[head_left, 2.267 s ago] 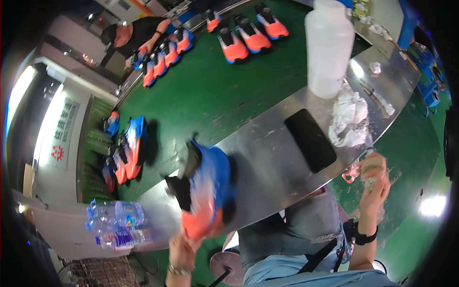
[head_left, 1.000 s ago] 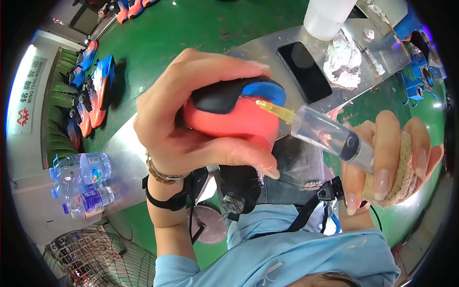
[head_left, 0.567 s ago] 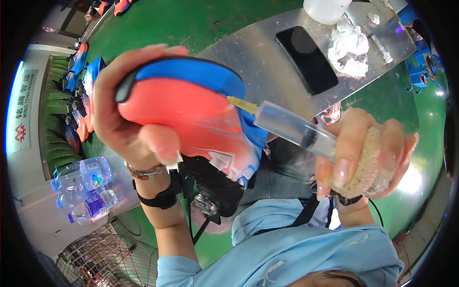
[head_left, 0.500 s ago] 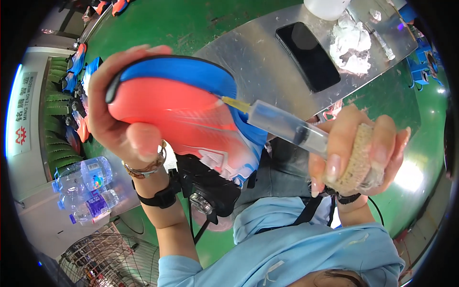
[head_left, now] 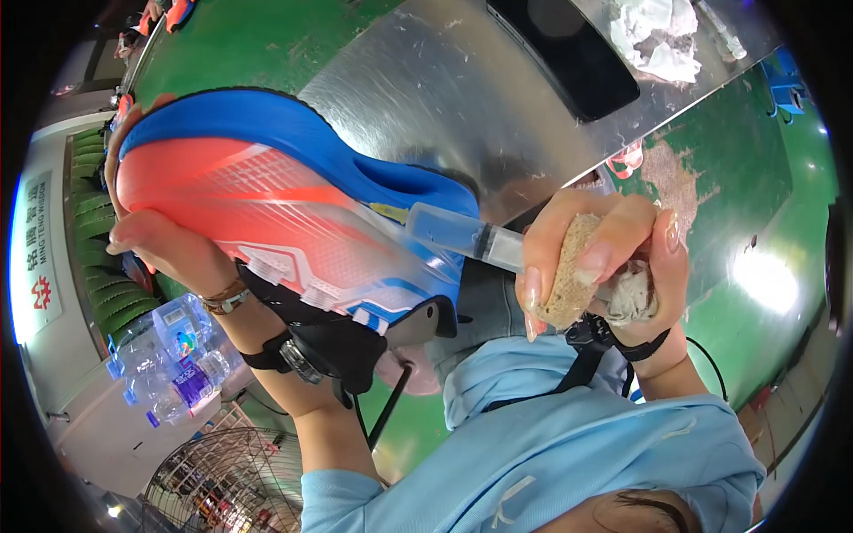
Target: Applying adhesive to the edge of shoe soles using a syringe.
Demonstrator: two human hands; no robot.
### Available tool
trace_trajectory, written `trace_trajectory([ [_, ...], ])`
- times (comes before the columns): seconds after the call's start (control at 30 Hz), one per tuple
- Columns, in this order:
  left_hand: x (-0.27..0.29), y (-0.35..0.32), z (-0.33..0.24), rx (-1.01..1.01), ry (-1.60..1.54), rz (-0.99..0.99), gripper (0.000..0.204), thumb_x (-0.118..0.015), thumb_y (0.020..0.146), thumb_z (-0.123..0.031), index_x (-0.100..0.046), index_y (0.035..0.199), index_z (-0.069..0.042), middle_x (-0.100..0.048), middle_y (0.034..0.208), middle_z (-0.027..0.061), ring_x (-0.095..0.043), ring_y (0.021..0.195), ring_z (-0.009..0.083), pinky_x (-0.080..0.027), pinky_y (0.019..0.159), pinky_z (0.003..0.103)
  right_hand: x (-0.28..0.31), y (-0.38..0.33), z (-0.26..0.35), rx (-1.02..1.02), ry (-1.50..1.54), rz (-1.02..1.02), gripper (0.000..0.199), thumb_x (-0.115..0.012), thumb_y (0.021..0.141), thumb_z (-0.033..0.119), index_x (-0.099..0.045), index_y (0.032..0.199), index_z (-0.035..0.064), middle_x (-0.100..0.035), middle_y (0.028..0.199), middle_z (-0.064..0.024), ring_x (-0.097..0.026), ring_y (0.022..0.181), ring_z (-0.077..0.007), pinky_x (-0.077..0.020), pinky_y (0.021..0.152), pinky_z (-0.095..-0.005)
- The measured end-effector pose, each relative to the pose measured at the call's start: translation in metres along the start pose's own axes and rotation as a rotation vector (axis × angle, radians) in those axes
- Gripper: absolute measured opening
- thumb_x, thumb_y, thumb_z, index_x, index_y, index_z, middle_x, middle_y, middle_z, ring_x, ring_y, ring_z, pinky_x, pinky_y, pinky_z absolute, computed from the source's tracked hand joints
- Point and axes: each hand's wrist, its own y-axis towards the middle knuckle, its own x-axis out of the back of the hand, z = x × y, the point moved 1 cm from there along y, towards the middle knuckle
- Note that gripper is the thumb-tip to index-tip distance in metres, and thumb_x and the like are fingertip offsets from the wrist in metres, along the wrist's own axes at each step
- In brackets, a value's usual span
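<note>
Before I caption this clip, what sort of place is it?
Likely a shoe workshop or factory: a yellow-tipped syringe points at the side of a coral-and-blue shoe, more footwear in similar colours shows at the upper left, and a metal worktop lies beyond.

1. Black phone [head_left: 573, 58] lies on steel table [head_left: 418, 98], beyond right hand [head_left: 613, 258].
2. Crumpled white tissue [head_left: 656, 40] sits beyond right hand, right of phone.
3. Clear plastic bottles [head_left: 164, 360] show just below left hand [head_left: 169, 238].
4. Round wire cage [head_left: 222, 471] stands well below left hand.
</note>
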Motion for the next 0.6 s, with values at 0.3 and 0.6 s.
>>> trace_trajectory([
  [0.3, 0.020, 0.006, 0.024, -0.016, 0.165, -0.089, 0.072, -0.026, 0.090, -0.060, -0.053, 0.113, 0.002, -0.059, 0.107, 0.0122, -0.054, 0.100, 0.0192, -0.041, 0.091, 0.032, 0.013, -0.018, 0.010, -0.113, -0.248, 0.051, 0.055, -0.019, 0.098, 0.045, -0.061, 0.096, 0.0102, -0.054, 0.082, -0.0254, -0.060, 0.057, -0.0277, -0.0534, 0.050, -0.0348],
  [0.6, 0.020, 0.004, 0.072, 0.292, -0.087, -0.220, 0.055, -0.043, 0.093, -0.048, -0.058, 0.108, 0.003, -0.060, 0.101, 0.0061, -0.054, 0.095, 0.0129, -0.040, 0.083, 0.027, 0.012, -0.028, 0.009, -0.145, -0.245, -0.085, 0.069, -0.022, 0.098, 0.042, -0.065, 0.090, -0.0103, -0.061, 0.087, -0.0224, -0.060, 0.074, -0.0251, -0.0487, 0.065, -0.0329],
])
